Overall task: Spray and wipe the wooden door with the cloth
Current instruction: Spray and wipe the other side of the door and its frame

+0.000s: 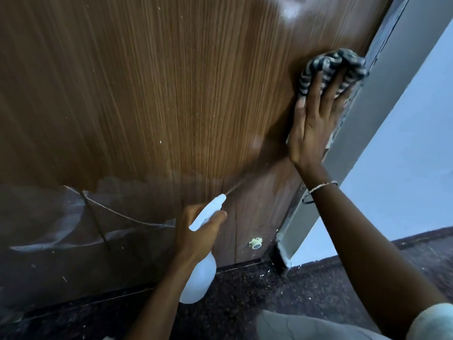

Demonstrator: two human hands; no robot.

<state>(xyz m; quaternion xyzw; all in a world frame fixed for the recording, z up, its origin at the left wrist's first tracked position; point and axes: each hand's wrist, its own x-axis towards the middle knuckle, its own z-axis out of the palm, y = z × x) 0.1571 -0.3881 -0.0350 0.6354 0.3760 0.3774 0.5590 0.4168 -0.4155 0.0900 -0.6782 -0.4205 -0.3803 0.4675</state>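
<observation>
The wooden door point(152, 94) fills most of the head view, brown with vertical grain. My right hand point(316, 121) presses a dark striped cloth point(328, 67) flat against the door near its right edge, fingers straight. Lower down, my left hand point(198, 231) grips the neck of a white spray bottle point(199, 271), its index finger on the trigger. The nozzle points up and right at the door, and a thin jet of spray leaves it.
A grey door frame point(382, 99) runs along the door's right edge, with a pale blue wall point(411, 155) beyond. A small round door stopper point(256, 244) sits low on the door. Dark speckled floor point(294, 290) lies below. The door's lower left is worn and scratched.
</observation>
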